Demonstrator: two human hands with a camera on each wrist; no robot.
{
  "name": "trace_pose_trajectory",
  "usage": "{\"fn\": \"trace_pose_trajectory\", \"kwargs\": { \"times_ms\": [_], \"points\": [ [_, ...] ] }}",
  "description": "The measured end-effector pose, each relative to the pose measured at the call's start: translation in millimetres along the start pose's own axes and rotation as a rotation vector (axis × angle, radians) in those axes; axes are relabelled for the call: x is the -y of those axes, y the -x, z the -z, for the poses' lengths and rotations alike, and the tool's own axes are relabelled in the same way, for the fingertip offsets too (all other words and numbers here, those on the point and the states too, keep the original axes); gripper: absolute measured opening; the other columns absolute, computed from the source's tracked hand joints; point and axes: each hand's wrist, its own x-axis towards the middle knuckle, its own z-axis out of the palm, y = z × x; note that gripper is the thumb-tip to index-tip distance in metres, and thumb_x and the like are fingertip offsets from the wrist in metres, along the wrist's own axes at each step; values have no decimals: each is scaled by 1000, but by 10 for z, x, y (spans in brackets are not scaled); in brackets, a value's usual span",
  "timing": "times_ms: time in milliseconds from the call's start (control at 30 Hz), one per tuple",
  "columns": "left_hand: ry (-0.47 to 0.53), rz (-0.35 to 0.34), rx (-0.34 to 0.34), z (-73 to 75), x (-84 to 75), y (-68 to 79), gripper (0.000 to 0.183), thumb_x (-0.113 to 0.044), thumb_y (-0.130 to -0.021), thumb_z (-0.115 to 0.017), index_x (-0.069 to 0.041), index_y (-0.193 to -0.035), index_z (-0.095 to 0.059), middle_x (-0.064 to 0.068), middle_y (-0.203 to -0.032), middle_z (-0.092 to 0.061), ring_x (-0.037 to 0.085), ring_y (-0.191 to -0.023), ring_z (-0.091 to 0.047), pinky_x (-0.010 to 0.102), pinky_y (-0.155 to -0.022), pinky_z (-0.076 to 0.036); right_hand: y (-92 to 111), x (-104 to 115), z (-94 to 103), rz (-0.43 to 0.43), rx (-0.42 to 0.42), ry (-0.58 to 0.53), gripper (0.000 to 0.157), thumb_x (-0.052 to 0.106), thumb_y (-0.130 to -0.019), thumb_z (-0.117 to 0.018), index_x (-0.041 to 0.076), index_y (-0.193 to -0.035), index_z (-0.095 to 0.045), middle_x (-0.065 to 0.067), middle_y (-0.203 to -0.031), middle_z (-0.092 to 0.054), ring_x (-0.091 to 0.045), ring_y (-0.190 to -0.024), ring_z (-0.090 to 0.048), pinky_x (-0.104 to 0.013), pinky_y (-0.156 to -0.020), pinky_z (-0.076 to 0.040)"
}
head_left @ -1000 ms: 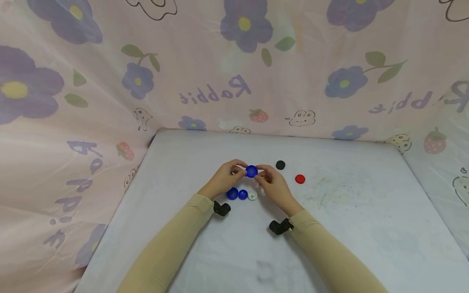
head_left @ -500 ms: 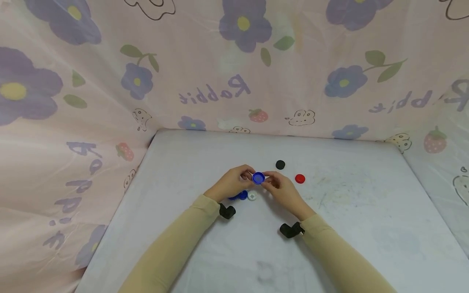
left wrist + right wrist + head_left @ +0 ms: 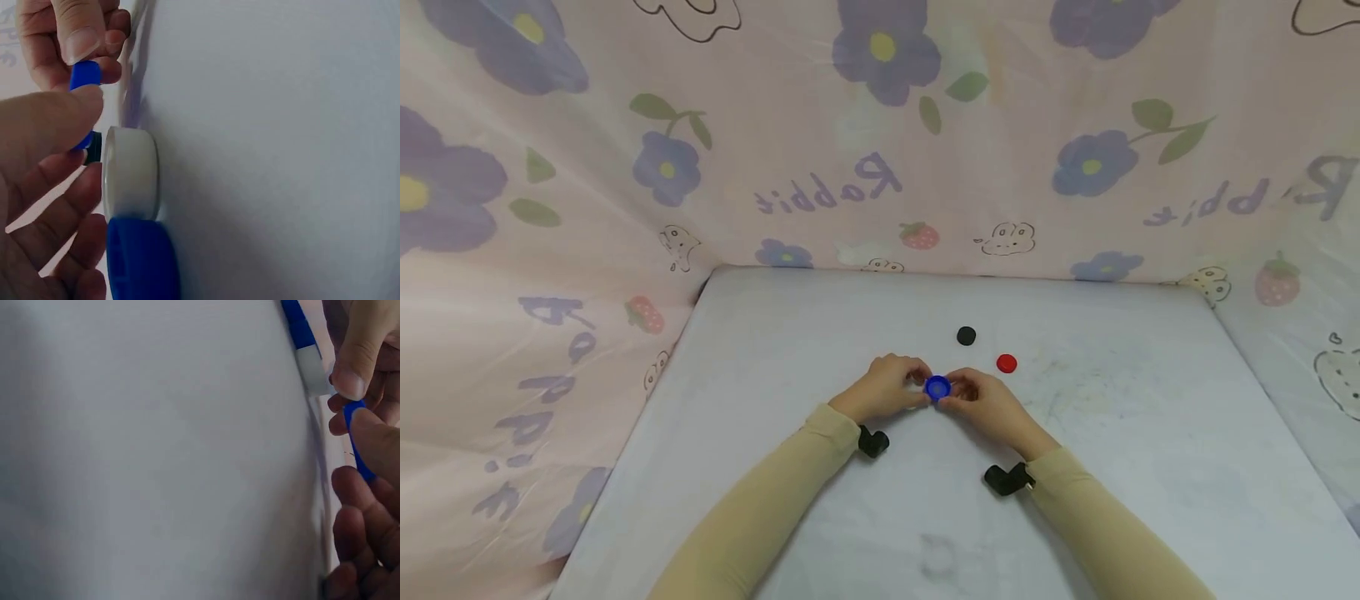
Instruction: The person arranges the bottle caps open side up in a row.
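Pink cloth (image 3: 805, 108) bears mirrored "Rabbit" lettering (image 3: 827, 192) behind a white table (image 3: 820, 312), above which the left hand (image 3: 886, 388) and right hand (image 3: 990, 406) pinch opposite edges of a round blue cap (image 3: 937, 388) between thumb and fingers, its disc roughly level and its rimmed, seemingly hollow face turned upward.

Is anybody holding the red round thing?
No, the red disc lies on the table, while the left hand and right hand hold a blue disc.
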Motion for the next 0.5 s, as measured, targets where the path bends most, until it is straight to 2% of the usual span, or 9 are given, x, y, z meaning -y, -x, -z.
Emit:
{"fn": "trace_pose_trajectory", "kwargs": {
  "times_ms": [133,300,500],
  "points": [
    [-59,-11,15,-18,2,8,36,-35,-81,-79,-18,-111,-68,-9,-103,-65,12,-97,-52,38,-93,-32,-2,-30,-23,23,10,41,35,34,-83,-77,18,-112,-67,7,-88,-64,-14,-84,-58,-34,-79,-45],
    [-110,-18,76,-17,-10,41,45,-41,-76,-81,-19,-113,-67,-10,-109,-61,12,-101,-48,37,-92,-31,4,-39,-27,43,45,50,37,28,-81,-80,13,-113,-67,4,-95,-63,-17,-93,-56,-38,-87,-44],
    [-177,-27,127,-22,9,56,50,-40,-75,-81,-19,-118,-65,-9,-118,-55,12,-107,-45,38,-95,-31,20,-42,-38,51,58,47,39,26,-80,-81,13,-114,-67,3,-99,-62,-18,-97,-55,-40,-91,-44]
  ]
}}
